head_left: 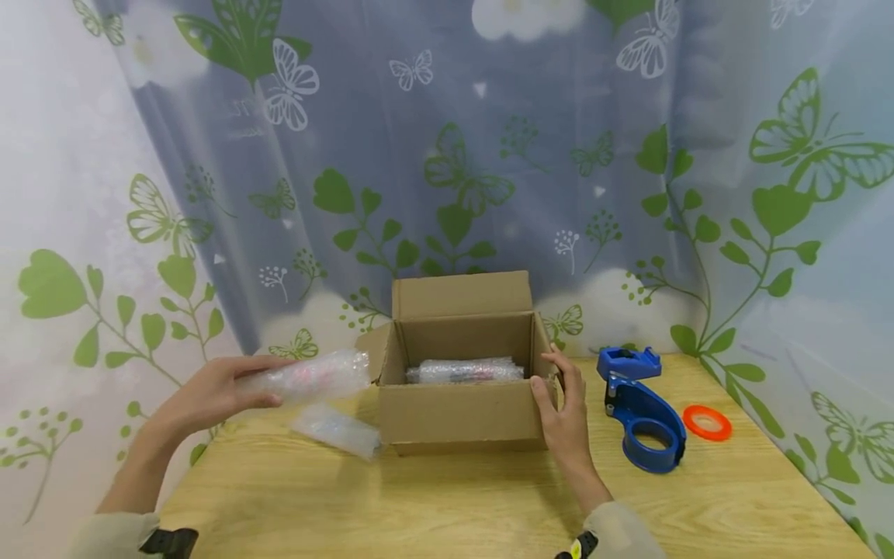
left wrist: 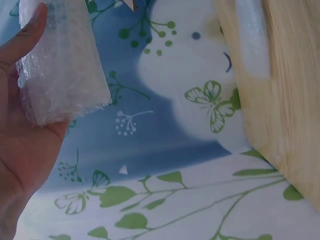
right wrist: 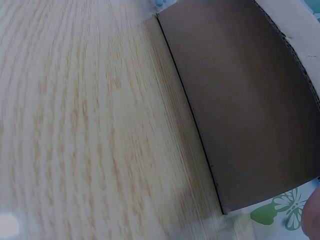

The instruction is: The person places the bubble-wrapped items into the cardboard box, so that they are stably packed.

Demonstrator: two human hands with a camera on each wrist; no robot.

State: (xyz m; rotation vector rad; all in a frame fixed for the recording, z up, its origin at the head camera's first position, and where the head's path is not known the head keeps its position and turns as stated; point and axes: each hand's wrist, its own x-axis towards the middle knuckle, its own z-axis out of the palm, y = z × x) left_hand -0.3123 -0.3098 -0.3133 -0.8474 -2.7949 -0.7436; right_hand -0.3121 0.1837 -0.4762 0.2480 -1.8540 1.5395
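Observation:
My left hand [head_left: 213,392] grips a bubble-wrapped package [head_left: 314,376] by its left end, thumb on one side, in the air left of the box. Reddish contents show faintly through the wrap. The left wrist view shows the same package [left wrist: 65,70] against the palm. An open cardboard box [head_left: 461,415] stands mid-table, with another bubble-wrapped package [head_left: 468,371] lying inside. My right hand [head_left: 567,419] holds the box's right front corner, thumb at the front and fingers along the right side. In the right wrist view, the box side [right wrist: 240,110] fills much of the frame.
Another bubble-wrapped piece [head_left: 338,431] lies on the table [head_left: 461,505], left of the box. To the right are a blue tape dispenser [head_left: 646,427], a smaller blue holder [head_left: 628,362] and an orange-red tape ring [head_left: 707,423]. A patterned curtain [head_left: 531,194] hangs behind.

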